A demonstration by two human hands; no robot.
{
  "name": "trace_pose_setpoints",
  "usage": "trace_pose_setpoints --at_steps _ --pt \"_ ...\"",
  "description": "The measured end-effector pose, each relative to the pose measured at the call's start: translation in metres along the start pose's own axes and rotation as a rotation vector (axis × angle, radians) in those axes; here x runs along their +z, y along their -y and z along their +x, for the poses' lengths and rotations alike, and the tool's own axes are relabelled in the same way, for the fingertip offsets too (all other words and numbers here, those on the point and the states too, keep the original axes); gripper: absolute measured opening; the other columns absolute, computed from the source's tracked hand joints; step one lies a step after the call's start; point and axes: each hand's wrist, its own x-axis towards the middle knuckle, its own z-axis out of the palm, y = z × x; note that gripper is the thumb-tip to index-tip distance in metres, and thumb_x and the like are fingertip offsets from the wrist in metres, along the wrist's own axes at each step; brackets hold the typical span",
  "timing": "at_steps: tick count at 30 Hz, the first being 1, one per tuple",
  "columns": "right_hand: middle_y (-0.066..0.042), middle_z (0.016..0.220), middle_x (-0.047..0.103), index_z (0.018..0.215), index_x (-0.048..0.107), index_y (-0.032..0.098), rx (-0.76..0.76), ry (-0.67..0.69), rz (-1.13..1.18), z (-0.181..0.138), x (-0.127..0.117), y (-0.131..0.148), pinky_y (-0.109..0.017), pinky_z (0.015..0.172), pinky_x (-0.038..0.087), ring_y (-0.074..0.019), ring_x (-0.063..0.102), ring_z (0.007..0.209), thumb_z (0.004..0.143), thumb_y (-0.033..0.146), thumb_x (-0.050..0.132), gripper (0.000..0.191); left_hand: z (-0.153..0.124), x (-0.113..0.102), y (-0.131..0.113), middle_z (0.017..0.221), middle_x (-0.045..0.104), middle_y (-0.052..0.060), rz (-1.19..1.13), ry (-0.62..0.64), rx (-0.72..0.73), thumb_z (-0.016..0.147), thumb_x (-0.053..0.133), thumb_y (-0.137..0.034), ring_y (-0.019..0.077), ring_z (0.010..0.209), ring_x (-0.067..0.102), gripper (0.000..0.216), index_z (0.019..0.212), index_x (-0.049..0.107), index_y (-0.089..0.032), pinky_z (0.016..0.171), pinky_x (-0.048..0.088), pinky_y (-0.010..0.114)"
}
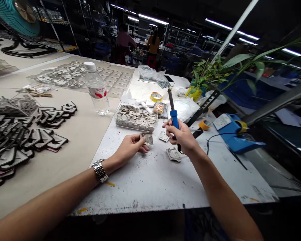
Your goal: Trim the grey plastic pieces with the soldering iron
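Observation:
My right hand (182, 135) is wrapped round the blue handle of a soldering iron (174, 117), whose metal tip points up and away from me. Between the thumb and fingers of my left hand (131, 147) is a small flat grey part (147, 138), held just over the white board. Two pale parts lie between the hands: one small square piece (163, 136) and a larger one (173, 154) below it. Just beyond my left hand stands a clear tray (136, 117) heaped with similar flat pieces.
A water bottle (97, 90) stands left of the tray. Many black-edged parts (10, 140) are piled at the left. To the right are a blue tape dispenser (237, 134), an orange tape roll (205, 125) and a potted plant (210, 73). A fan (25, 20) and two people are farther back.

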Motion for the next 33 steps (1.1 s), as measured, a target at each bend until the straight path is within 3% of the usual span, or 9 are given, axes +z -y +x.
trace_pose_setpoints --at_steps 4,7,10,12,15,18,24,29,33 --pt "-0.004 0.103 0.071 0.098 0.053 0.026 0.050 0.105 -0.057 -0.025 -0.018 0.032 -0.020 0.038 0.028 -0.0118 0.052 0.063 0.085 0.028 0.080 0.030 -0.001 0.000 0.000 0.082 0.083 0.011 0.037 -0.016 -0.007 0.100 0.078 -0.055 0.0172 0.064 0.078 0.043 0.083 0.067 -0.017 0.063 0.063 0.027" --pt "-0.005 0.101 0.074 0.096 0.050 0.027 0.090 0.147 -0.076 -0.062 -0.019 0.020 -0.026 0.043 0.046 -0.0188 0.064 0.073 0.091 0.033 0.078 0.029 -0.001 0.000 0.001 0.080 0.083 0.012 0.037 0.008 -0.031 0.101 0.078 -0.054 0.0184 0.063 0.079 0.042 0.084 0.064 -0.017 0.059 0.061 0.026" --pt "-0.009 0.108 0.076 0.096 0.051 0.026 0.077 0.145 -0.099 -0.092 -0.015 -0.017 -0.043 0.079 0.067 -0.0250 0.074 0.092 0.093 0.036 0.075 0.027 0.001 -0.002 0.000 0.081 0.083 0.015 0.006 0.002 -0.067 0.098 0.081 -0.052 0.0204 0.067 0.081 0.044 0.080 0.062 -0.017 0.063 0.064 0.029" --pt "-0.011 0.117 0.076 0.098 0.055 0.025 0.033 0.157 -0.172 -0.098 -0.014 -0.043 -0.048 0.101 0.064 -0.0260 0.075 0.105 0.101 0.043 0.071 0.024 0.001 -0.008 -0.002 0.082 0.083 0.015 0.017 0.000 -0.077 0.098 0.082 -0.049 0.0203 0.069 0.081 0.043 0.078 0.062 -0.017 0.067 0.065 0.030" --pt "-0.012 0.125 0.074 0.107 0.054 0.025 -0.035 0.111 -0.256 -0.084 -0.012 -0.066 -0.039 0.076 0.067 -0.0257 0.077 0.101 0.105 0.056 0.068 0.034 -0.005 -0.026 -0.008 0.083 0.083 0.015 0.074 -0.003 -0.075 0.100 0.080 -0.044 0.0199 0.070 0.081 0.038 0.080 0.066 -0.015 0.071 0.066 0.032" --pt "-0.010 0.124 0.075 0.118 0.053 0.027 -0.113 0.077 -0.359 -0.056 -0.006 -0.072 -0.029 0.051 0.053 -0.0209 0.074 0.078 0.106 0.062 0.066 0.040 -0.014 -0.050 -0.014 0.079 0.081 0.012 0.133 -0.064 -0.045 0.100 0.079 -0.045 0.0202 0.067 0.080 0.037 0.083 0.067 -0.015 0.066 0.065 0.032" --pt "0.000 0.077 0.068 0.123 0.067 0.023 -0.347 0.017 -0.808 -0.027 0.017 -0.073 -0.032 0.060 0.046 -0.0194 0.063 0.062 0.114 0.057 0.052 0.039 -0.020 -0.070 -0.016 0.078 0.081 0.011 0.140 -0.207 -0.034 0.102 0.078 -0.047 0.0210 0.066 0.080 0.039 0.082 0.063 -0.017 0.063 0.065 0.031" --pt "-0.011 0.118 0.084 0.135 0.070 0.021 -0.586 0.016 -1.123 -0.046 0.009 -0.088 -0.036 0.074 0.059 -0.0289 0.082 0.097 0.116 0.045 0.050 0.037 -0.016 -0.069 -0.014 0.086 0.084 0.014 0.099 -0.239 -0.067 0.103 0.078 -0.045 0.0229 0.075 0.084 0.038 0.083 0.063 -0.017 0.072 0.068 0.034" --pt "-0.010 0.128 0.083 0.144 0.070 0.021 -0.634 -0.012 -1.292 -0.055 0.003 -0.095 -0.034 0.068 0.059 -0.0282 0.084 0.098 0.116 0.041 0.052 0.039 -0.016 -0.071 -0.013 0.087 0.084 0.013 0.110 -0.197 -0.046 0.104 0.077 -0.040 0.0218 0.076 0.084 0.034 0.082 0.063 -0.018 0.075 0.069 0.035"
